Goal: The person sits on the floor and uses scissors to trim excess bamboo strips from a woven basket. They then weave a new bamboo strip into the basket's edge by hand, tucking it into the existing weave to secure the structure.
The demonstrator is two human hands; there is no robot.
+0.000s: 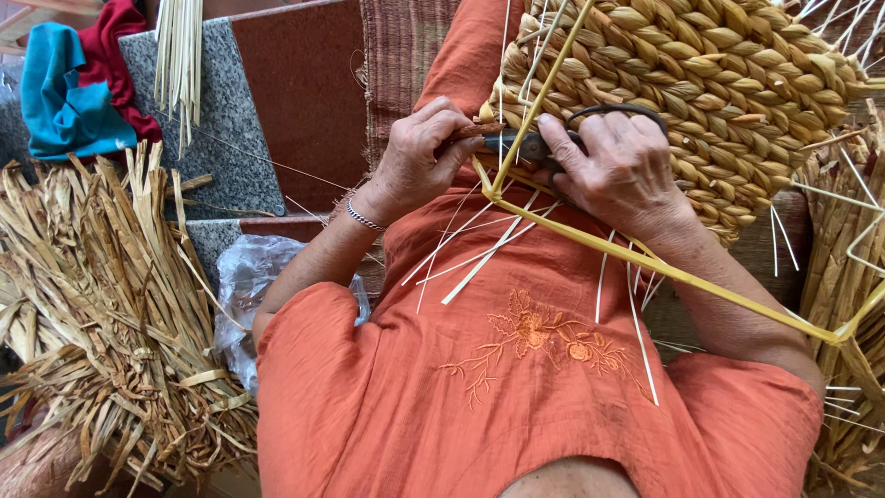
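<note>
My right hand (619,171) grips a pair of black-handled scissors (516,143) against the lower edge of a woven straw basket (710,83). The blades point left toward my left hand (419,152), which pinches a brown strand end (475,131) sticking out of the weave. A yellow wire frame (664,267) runs from the basket's edge across my lap. Several thin pale ribs (479,254) hang loose from the weave over my orange clothing (516,369). A silver bracelet (364,219) sits on my left wrist.
A big bundle of dried straw leaves (101,323) lies at the left, with a clear plastic bag (244,286) beside it. Teal and red cloths (74,83) rest on a granite slab (226,120) with pale sticks (180,65). More dried leaves (848,277) lie at the right.
</note>
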